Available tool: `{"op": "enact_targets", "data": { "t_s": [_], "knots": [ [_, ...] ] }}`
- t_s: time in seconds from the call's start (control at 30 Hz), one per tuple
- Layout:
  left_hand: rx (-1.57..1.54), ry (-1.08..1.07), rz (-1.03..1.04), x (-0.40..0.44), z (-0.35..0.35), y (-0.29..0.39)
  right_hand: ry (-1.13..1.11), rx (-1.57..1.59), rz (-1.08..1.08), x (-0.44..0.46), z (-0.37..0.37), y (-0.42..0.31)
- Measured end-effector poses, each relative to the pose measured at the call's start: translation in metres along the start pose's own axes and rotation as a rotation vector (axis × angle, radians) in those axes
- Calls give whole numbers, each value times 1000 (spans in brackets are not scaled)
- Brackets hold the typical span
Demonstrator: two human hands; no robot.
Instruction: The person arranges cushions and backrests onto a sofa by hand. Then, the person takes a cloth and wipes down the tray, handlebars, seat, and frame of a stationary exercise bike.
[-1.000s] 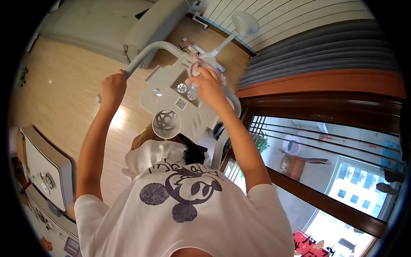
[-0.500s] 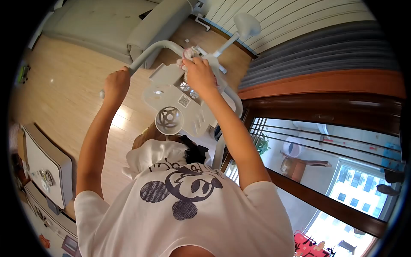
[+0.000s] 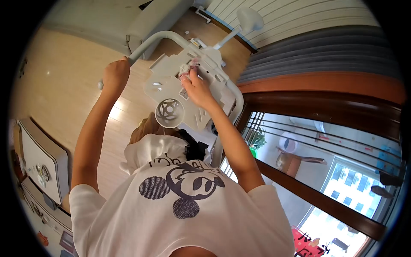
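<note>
My left hand (image 3: 116,76) is closed around the end of a curved grey tube handle (image 3: 159,37). My right hand (image 3: 198,90) presses a crumpled white-and-pink cloth (image 3: 185,70) on a pale plastic tray (image 3: 165,89), its fingers bent over the cloth. A round cup holder (image 3: 170,113) with a cut-out base sits at the tray's near side. Part of a printed code label shows beside my right hand, which covers the rest. The grey tubing continues along the tray's right side.
A pale paddle-shaped part (image 3: 249,19) stands on a post beyond the tray. A grey sofa (image 3: 158,21) is at the back left, over a light wood floor (image 3: 64,94). Right are a grey curtain (image 3: 317,53) and a brown wooden frame (image 3: 308,107) with bars. A white cabinet (image 3: 40,154) stands left.
My right hand has slid the cloth nearer to me, from the tray's far edge towards its middle. My left hand keeps its hold on the handle. The view has shifted slightly.
</note>
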State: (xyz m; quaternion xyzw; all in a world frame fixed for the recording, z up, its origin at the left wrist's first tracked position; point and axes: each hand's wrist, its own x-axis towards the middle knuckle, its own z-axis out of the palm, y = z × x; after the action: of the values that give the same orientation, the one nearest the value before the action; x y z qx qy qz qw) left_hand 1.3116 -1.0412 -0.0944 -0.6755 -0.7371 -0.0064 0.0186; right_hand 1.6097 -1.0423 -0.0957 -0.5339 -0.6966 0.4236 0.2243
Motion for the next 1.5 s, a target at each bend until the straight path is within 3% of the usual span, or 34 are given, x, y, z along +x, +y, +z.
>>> {"op": "enact_targets", "data": {
  "t_s": [0.07,0.17,0.27,0.3,0.4,0.6,0.7,0.8,0.9,1.0,1.03,1.1,1.17,1.23,1.33,1.5],
  "knots": [
    [-4,16,22,0,1,0,6,-36,-82,2,2,23],
    [4,25,4,-2,1,0,-354,-340,37,5,-51,-33],
    [13,36,4,-5,-8,3,-392,-643,-9,20,-62,-44],
    [-1,53,6,-4,-6,2,-212,-699,-63,16,-55,-47],
    [-31,69,14,-5,-2,1,7,-750,-521,26,-37,-17],
    [-9,23,10,-2,-6,2,-335,-1025,40,23,-38,-35],
    [-27,12,5,-5,-6,1,-500,-1066,-26,23,-37,-53],
    [-27,16,11,-2,2,-3,-545,-924,50,31,-33,-54],
    [-2,14,20,-1,5,-3,-189,-542,125,34,-27,-23],
    [34,-15,14,0,1,1,32,329,228,29,-19,-5],
    [43,-21,17,1,2,0,98,368,165,27,-18,-5],
    [60,-24,15,2,3,-2,12,447,88,6,-22,-34],
    [78,-16,18,2,4,-2,7,194,-207,-16,-21,-65],
    [80,-10,50,-1,-2,-1,84,-421,-685,-32,-10,-75],
    [92,-8,76,1,-4,1,43,-299,-410,-63,-6,-63],
    [110,-32,88,-1,-7,2,-21,-278,-279,-118,-50,-46]
  ]
}}
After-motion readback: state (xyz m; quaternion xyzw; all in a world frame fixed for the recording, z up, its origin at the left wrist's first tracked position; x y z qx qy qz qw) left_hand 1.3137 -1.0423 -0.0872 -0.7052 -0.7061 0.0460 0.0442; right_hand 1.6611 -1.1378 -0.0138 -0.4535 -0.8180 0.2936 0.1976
